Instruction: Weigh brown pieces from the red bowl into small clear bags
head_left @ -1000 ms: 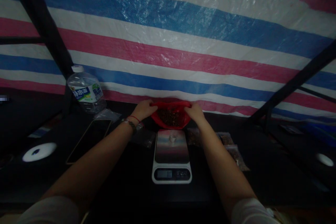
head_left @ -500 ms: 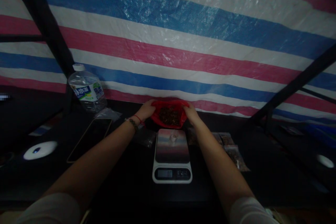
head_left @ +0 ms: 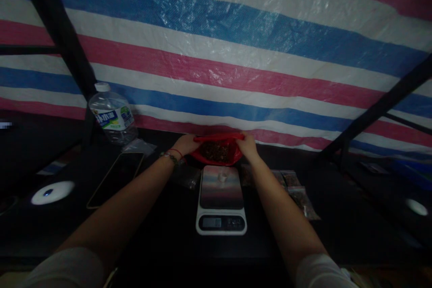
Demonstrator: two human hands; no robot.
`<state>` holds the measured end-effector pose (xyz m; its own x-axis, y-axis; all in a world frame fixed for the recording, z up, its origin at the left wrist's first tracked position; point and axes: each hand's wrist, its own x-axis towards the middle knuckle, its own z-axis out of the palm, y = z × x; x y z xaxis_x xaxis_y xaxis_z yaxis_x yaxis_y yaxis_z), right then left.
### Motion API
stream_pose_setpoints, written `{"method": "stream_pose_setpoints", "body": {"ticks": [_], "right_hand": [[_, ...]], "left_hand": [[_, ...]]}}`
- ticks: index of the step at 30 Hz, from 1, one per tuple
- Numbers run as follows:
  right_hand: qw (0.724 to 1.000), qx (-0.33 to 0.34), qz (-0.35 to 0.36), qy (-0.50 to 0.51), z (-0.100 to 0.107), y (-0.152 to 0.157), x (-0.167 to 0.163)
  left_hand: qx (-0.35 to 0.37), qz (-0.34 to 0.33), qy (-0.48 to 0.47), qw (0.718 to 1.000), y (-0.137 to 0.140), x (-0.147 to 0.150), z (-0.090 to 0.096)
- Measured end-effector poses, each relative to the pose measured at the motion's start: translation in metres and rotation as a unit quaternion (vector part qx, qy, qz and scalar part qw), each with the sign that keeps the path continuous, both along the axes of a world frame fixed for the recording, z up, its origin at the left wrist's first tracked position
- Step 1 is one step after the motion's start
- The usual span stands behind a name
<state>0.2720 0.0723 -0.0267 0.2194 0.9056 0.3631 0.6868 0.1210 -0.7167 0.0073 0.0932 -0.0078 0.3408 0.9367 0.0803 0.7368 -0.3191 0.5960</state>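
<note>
A red plastic bag (head_left: 232, 156) with a wide mouth stands behind the scale, small brown dried pieces (head_left: 215, 150) inside it. My left hand (head_left: 186, 144) grips the bag's left rim, and my right hand (head_left: 248, 146) pinches the right rim. The far edge of the rim is stretched nearly straight between them. Just in front is a white digital kitchen scale (head_left: 222, 198) with a mirror-like plate; its display seems to read zero, though the digits are blurred. Some fingertips are hidden by the bag.
Small clear bags of dried pieces (head_left: 302, 200) lie right of my right forearm. Empty-looking clear bags (head_left: 185, 177) lie left of the scale. Further left are a phone (head_left: 116, 180), a large plastic bottle (head_left: 113, 117) and a white oval object (head_left: 52, 192). Striped sheeting (head_left: 236, 63) hangs behind.
The bag's far rim has been pulled straighter and its mouth has become flatter. Both hands have shifted only slightly and keep hold of the rim. The scale stays in place.
</note>
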Motion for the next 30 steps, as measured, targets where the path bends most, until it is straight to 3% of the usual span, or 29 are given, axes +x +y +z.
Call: {"method": "stream_pose_setpoints", "body": {"ticks": [3,6,11,14,19,22,30], "right_hand": [[0.999,-0.008,0.038,-0.011,-0.001,-0.001,-0.004],[0.997,-0.020,0.073,-0.003,-0.002,-0.001,-0.005],[0.997,-0.003,0.060,0.039,0.000,0.001,-0.002],[0.997,-0.008,0.052,0.054,-0.001,0.002,-0.001],[0.990,-0.070,0.119,0.020,0.000,-0.003,-0.002],[0.989,-0.097,0.109,-0.018,0.001,-0.005,-0.002],[0.994,-0.044,0.104,0.009,-0.010,0.006,-0.005]], "left_hand": [[-0.050,-0.026,-0.013,0.998,-0.001,0.000,-0.004],[-0.089,-0.018,-0.101,0.991,-0.001,0.003,-0.007],[-0.127,0.012,-0.279,0.952,0.002,0.009,-0.015],[-0.123,0.029,-0.337,0.933,0.004,0.011,-0.018],[-0.101,0.027,-0.255,0.961,0.003,0.007,-0.016],[-0.092,0.008,-0.177,0.980,0.004,0.005,-0.015],[-0.042,0.048,-0.137,0.989,0.008,0.008,-0.018]]}}
